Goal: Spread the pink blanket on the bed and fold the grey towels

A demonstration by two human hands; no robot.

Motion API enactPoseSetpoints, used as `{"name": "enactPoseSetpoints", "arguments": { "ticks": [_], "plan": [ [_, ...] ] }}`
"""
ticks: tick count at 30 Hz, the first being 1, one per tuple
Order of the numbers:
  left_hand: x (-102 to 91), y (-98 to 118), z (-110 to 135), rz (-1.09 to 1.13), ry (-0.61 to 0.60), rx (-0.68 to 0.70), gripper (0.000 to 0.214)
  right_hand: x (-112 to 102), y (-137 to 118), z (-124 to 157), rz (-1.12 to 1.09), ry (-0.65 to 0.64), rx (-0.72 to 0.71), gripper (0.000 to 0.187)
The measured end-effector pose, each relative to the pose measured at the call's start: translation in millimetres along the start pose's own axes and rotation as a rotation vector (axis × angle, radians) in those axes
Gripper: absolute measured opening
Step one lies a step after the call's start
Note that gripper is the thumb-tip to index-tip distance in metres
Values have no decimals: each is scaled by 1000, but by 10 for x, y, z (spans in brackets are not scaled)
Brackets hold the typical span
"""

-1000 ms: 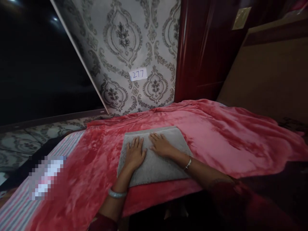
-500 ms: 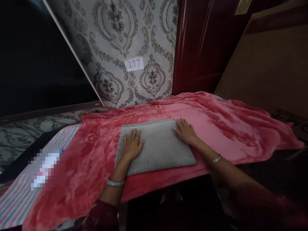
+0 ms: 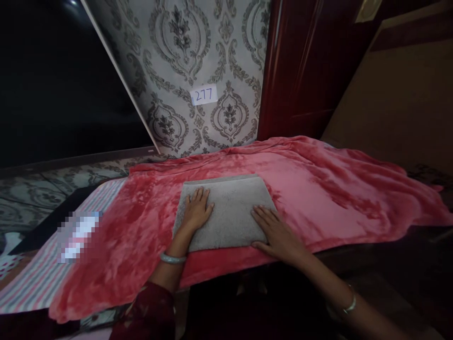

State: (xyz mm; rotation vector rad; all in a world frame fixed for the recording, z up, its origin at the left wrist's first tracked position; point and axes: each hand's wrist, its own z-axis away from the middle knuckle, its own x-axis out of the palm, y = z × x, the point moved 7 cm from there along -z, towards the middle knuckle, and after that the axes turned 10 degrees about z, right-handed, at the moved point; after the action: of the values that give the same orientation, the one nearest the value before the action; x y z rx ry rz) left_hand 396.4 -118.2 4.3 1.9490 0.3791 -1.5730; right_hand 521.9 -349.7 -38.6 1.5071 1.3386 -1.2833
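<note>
The left hand (image 3: 196,210) and the right hand (image 3: 278,234) are both lying flat and open, grasping nothing, on a folded grey towel (image 3: 228,212), which rests on a pink-red fleece blanket (image 3: 339,189).

Apparently "277" on a wall label (image 3: 203,95)

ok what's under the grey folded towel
The grey folded towel lies on a pink-red fleece blanket, which shows all around its edges. The part directly beneath the towel is covered, so it cannot be seen.
</note>
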Motion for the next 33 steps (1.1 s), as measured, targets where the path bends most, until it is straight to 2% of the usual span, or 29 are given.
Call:
{"name": "enactPoseSetpoints", "arguments": {
  "ticks": [3, 5, 7, 10, 13, 16, 18, 21, 24, 27, 29, 31, 33],
  "plan": [
    [-83, -141, 86, 139, 48, 49, 61, -20, 174, 190, -42, 107, -22, 77],
    [-155, -344, 272, 229, 98, 96, 53, -39, 233, 290, -77, 183, -64, 74],
    [-203, -591, 555, 291, 130, 153, 49, -61, 282, 354, -99, 242, -107, 83],
    [-216, -897, 1007, 312, 118, 211, 63, -102, 356, 372, -98, 286, -144, 98],
    [-216, -1011, 1257, 252, 70, 207, 75, -143, 429, 332, -104, 305, -181, 103],
    [-250, -940, 1248, 174, 7, 252, 80, -153, 537, 268, -129, 319, -194, 100],
    [-284, -882, 1166, 137, -21, 305, 80, -138, 620, 215, -154, 333, -185, 87],
    [-316, -871, 1026, 121, -17, 354, 68, -101, 717, 107, -225, 351, -146, 63],
    [-377, -869, 912, 233, 50, 367, 49, -151, 760, -34, -342, 376, -83, 42],
    [-581, -814, 824, 531, 158, 301, 34, -412, 777, -192, -515, 416, 5, 32],
    [-807, -776, 767, 753, 248, 181, 35, -717, 808, -298, -630, 464, 86, 35],
    [-1095, -740, 709, 929, 370, 43, 36, -1081, 869, -415, -717, 532, 184, 40],
    [-1397, -678, 621, 1087, 480, -40, 35, -1429, 947, -558, -784, 606, 268, 42]
  ]
}}
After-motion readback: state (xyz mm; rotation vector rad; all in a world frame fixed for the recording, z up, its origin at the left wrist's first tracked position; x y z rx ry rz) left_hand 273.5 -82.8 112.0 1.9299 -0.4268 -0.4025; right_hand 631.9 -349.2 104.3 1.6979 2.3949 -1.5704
